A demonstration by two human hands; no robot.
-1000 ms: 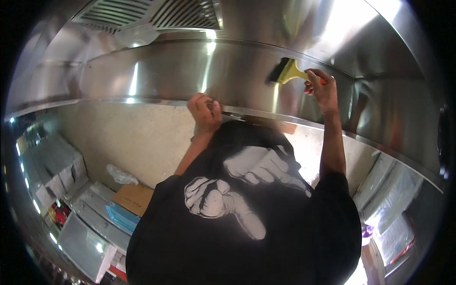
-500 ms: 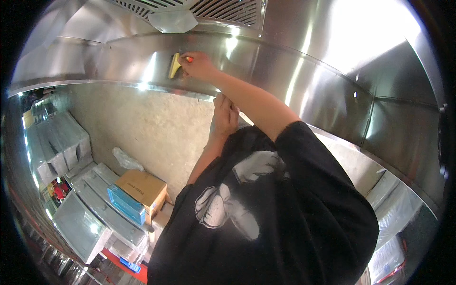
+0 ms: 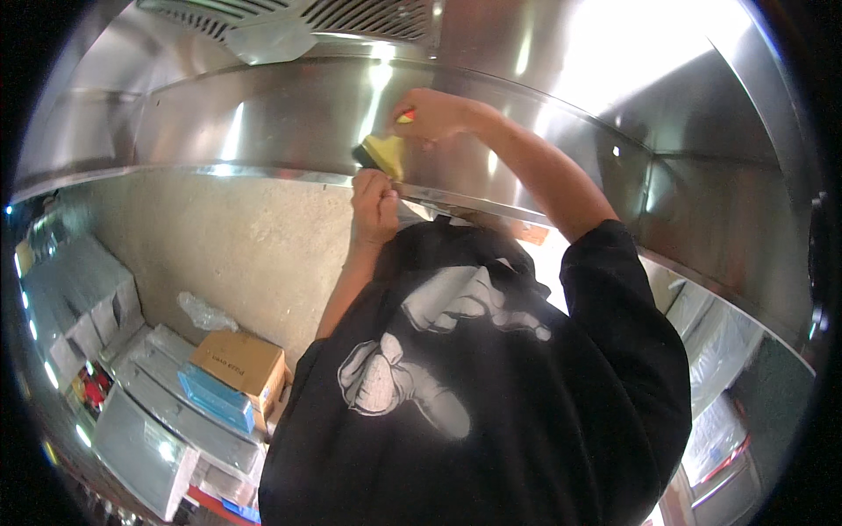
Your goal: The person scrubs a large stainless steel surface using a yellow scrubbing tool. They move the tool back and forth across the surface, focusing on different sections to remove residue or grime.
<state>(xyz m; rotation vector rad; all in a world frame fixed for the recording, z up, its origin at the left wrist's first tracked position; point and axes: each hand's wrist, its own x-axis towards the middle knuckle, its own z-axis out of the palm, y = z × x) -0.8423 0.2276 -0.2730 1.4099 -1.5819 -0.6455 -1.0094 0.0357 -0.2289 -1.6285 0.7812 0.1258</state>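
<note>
My right hand (image 3: 437, 114) is closed around the handle of a yellow hand tool (image 3: 386, 156) with a broad, dark-edged head and a bit of orange-red at the grip. Motion blurs the tool, so its exact kind is unclear. Its head is in front of the shiny metal panel (image 3: 289, 118), just above my left fingers; whether it touches them I cannot tell. My left hand (image 3: 375, 206) has its fingers curled at the panel's long metal rim (image 3: 289, 175), gripping it. Its fingertips are partly hidden.
Slotted metal grilles (image 3: 368, 17) and a pale tray-like piece (image 3: 270, 42) are above the panel. Below left are a cardboard box (image 3: 239, 359), a blue box (image 3: 215, 399), a plastic bag (image 3: 207, 311) and several wrapped metal units (image 3: 145, 438). Wrapped items (image 3: 719, 351) stand at the right.
My right hand has swept the yellow tool rightward along the panel and turned its head toward the rim. The left hand stays at the rim while the whole view shifts slightly.
</note>
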